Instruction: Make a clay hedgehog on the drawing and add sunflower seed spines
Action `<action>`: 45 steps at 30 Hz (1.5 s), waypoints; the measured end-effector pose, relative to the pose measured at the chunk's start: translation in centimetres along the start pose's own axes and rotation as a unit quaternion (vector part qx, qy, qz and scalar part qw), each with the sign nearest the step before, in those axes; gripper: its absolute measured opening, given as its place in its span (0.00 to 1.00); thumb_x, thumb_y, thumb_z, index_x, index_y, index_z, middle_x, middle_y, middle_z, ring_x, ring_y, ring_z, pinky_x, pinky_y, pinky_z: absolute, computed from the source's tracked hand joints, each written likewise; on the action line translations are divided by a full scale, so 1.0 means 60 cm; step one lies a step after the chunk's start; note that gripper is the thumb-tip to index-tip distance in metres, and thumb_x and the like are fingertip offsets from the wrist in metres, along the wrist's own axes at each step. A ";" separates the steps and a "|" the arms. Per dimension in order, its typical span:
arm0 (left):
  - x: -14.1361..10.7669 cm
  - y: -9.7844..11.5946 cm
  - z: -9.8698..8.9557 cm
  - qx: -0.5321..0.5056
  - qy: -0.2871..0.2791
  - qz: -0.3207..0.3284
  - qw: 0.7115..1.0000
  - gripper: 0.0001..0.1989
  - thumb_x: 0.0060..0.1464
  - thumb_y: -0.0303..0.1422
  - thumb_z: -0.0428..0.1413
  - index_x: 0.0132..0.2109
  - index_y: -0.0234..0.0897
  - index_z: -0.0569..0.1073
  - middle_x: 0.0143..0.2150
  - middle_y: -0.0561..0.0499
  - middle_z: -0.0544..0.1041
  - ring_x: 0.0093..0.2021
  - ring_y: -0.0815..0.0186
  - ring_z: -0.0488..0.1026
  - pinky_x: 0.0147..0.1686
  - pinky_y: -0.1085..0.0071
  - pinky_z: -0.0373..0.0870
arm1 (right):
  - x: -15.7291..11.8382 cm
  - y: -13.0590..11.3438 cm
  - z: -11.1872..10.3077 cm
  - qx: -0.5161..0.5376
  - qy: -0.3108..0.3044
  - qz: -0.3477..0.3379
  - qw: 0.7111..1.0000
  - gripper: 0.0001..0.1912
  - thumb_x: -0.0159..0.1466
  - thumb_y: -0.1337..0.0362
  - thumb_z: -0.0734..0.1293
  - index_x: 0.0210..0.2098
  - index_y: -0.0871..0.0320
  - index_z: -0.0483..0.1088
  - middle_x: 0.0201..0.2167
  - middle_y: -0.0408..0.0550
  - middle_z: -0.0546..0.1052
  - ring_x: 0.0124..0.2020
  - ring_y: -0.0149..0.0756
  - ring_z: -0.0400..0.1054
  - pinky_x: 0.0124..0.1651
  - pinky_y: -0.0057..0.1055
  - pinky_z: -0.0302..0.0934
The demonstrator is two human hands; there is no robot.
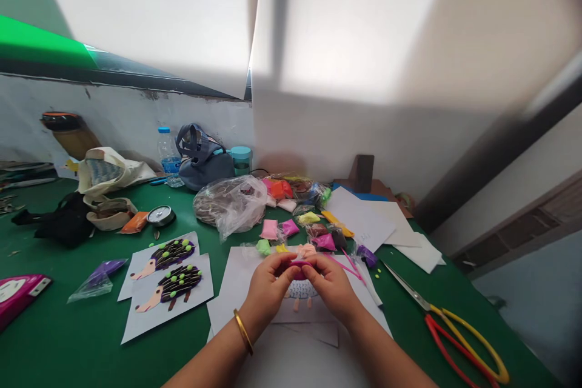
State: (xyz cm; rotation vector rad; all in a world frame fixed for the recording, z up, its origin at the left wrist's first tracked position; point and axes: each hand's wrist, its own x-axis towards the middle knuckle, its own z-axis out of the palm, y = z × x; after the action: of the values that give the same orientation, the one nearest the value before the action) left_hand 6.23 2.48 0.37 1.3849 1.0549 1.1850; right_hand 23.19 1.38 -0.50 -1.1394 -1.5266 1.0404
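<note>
1. The left hand and right hand meet, their fingertips pinching a piece of magenta modelling clay between them.
2. The clay lies centred between the hands, its long axis apparently side to side, though fingers hide much of it.
3. Below lies a white paper sheet bearing a striped clay figure; a gold bangle circles the left wrist.

Scissors lie at four o'clock, hedgehog pictures at nine, a water bottle and bag at eleven.
</note>
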 end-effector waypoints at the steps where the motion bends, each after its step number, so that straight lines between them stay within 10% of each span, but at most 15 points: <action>1: 0.000 -0.002 0.000 0.005 -0.006 0.006 1.000 0.12 0.49 0.39 0.63 0.39 0.39 0.81 0.39 0.46 0.81 0.39 0.57 0.77 0.40 0.65 0.74 | 0.000 -0.002 0.000 -0.009 0.001 -0.004 1.000 0.16 0.64 0.50 0.66 0.35 0.57 0.76 0.33 0.49 0.78 0.36 0.41 0.71 0.40 0.35 0.65; 45: 0.002 -0.001 0.011 0.059 0.026 0.026 0.998 0.11 0.49 0.40 0.61 0.36 0.36 0.78 0.33 0.49 0.78 0.34 0.61 0.74 0.36 0.68 0.69 | 0.003 -0.002 0.013 -0.078 0.031 -0.090 0.992 0.08 0.64 0.64 0.63 0.41 0.56 0.72 0.36 0.45 0.75 0.34 0.34 0.66 0.38 0.29 0.61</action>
State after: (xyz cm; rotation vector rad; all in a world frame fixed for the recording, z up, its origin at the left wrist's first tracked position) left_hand 6.88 2.53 0.29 1.4865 1.1470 1.2179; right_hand 22.39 1.46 -0.51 -1.1059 -1.6500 0.7705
